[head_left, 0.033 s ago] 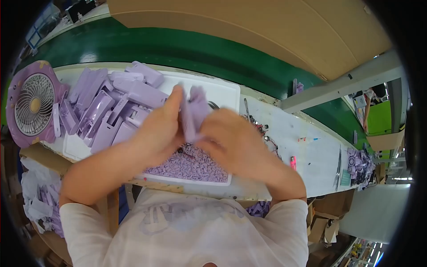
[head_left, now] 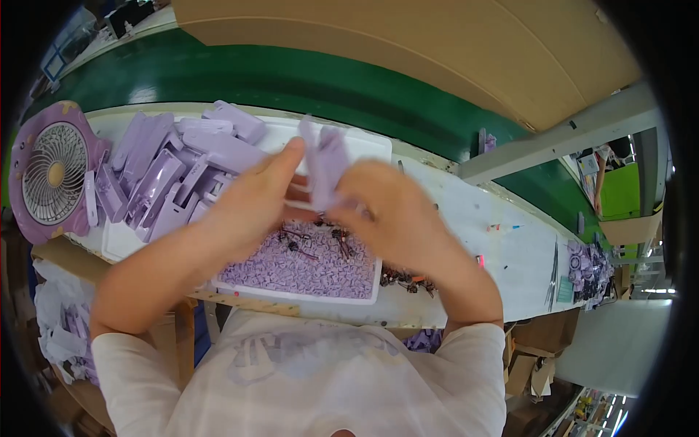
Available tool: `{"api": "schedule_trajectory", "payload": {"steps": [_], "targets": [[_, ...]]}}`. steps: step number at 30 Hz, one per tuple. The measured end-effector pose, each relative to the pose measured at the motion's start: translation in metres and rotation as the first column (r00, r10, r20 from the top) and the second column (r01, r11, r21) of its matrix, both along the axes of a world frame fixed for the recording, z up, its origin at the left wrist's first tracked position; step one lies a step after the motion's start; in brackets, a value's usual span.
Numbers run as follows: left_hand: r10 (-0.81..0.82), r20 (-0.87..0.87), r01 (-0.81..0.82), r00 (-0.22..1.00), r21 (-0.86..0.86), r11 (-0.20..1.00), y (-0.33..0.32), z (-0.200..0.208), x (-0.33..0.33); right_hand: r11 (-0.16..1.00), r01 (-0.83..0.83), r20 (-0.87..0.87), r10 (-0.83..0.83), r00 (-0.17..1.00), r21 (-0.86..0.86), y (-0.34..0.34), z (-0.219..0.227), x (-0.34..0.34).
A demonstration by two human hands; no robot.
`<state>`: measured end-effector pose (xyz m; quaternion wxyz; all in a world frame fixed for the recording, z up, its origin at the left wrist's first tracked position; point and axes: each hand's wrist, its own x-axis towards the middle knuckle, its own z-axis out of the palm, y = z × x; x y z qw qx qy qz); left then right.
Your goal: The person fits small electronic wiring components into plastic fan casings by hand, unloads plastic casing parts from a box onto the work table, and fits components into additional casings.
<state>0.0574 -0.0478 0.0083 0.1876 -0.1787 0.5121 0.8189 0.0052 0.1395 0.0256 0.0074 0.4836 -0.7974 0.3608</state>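
Observation:
A pale purple plastic housing (head_left: 329, 164) is held up on edge over the trays, blurred by motion. My left hand (head_left: 255, 197) grips it from the left, thumb raised and fingers behind it. At its lower right edge is my right hand (head_left: 389, 207), with fingers bent and pinched close against it. Blur hides what those fingers hold. Below, many small purple plastic pieces (head_left: 291, 275) fill a white tray (head_left: 320, 299). Small wired parts (head_left: 297, 244) lie on top of them.
Left of my hands, purple plastic housings (head_left: 156, 178) are heaped on a white tray. A purple fan (head_left: 54, 171) stands at the far left. More wired parts (head_left: 411, 280) lie by my right forearm. A grey metal post (head_left: 561, 138) rises at the right, near tweezers (head_left: 553, 273).
Both hands and the purple plastic housing have shifted slightly up. More wired parts now show on the small pieces and beneath my right forearm.

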Motion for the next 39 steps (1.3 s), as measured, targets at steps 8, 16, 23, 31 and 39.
{"api": "schedule_trajectory", "payload": {"steps": [8,16,23,31,39], "targets": [[-0.861,0.064,-0.369,0.505,-0.885,-0.283,-0.054,-0.008,-0.036,0.872,0.396,-0.147,-0.368,0.918,0.289,0.014,-0.077,-0.194],[-0.883,0.101,-0.381,0.459,-0.875,-0.298,-0.066,-0.007,-0.040,0.970,0.137,-0.124,-0.114,0.986,0.199,-0.028,-0.053,-0.112],[-0.480,-0.518,-0.198,0.708,-0.798,0.569,-0.061,0.035,-0.023,0.925,-0.189,0.077,0.174,0.982,0.331,-0.051,-0.064,-0.023],[-0.050,-0.216,0.001,0.975,-0.221,0.975,-0.045,0.035,0.034,0.887,-0.186,0.088,0.165,0.982,0.423,-0.059,-0.069,-0.024],[0.072,0.137,-0.086,0.988,0.099,0.991,-0.017,0.020,0.077,0.983,-0.063,0.001,0.063,0.998,0.171,-0.038,-0.034,-0.021]]}}
